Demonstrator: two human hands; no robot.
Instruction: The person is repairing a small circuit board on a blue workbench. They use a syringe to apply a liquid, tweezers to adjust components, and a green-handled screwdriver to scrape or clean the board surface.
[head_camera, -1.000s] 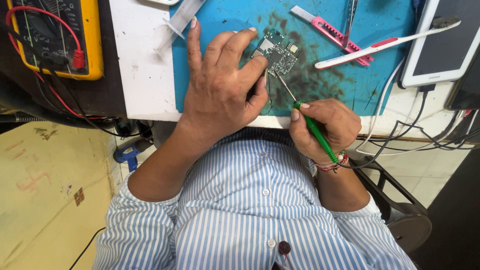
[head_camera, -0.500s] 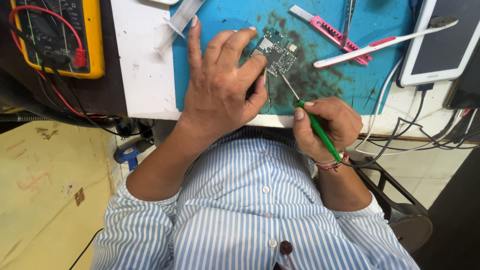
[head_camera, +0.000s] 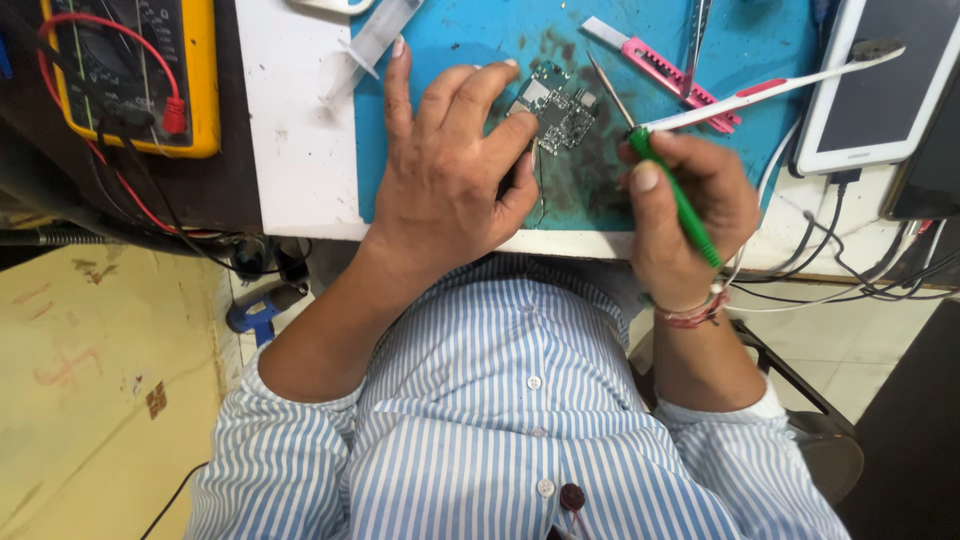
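Far left, a yellow-cased multimeter (head_camera: 130, 75) lies on the dark bench, one red lead (head_camera: 172, 115) plugged into it and looping off the edge. Next, on the white strip of table (head_camera: 295, 150), one clear plastic syringe (head_camera: 375, 40) lies at a slant; whether anything is in its barrel is too hard to tell. Now the blue work mat (head_camera: 450, 40), scuffed and stained dark in the middle.

The left hand (head_camera: 445, 190) rests flat on that mat, fingers spread, index fingertip and thumb pressing against the left edge of the small circuit board (head_camera: 555, 110). It pins the board rather than closing around it. The board is one piece, green-grey, studded with silvery metal shields, lying near the centre of the mat.

To its right, the right hand (head_camera: 680, 205) is closed around a green-handled screwdriver (head_camera: 665, 175), thin metal shaft pointing up and left, the tip lifted just right of the board and not touching it.

Further right on the mat: one pink-handled tool (head_camera: 665, 65), one pair of metal tweezers (head_camera: 697, 35), one white toothbrush (head_camera: 770, 85) with a red stripe and dark bristles. At the far right, one white tablet (head_camera: 880, 85), screen dark, cables trailing beneath it.
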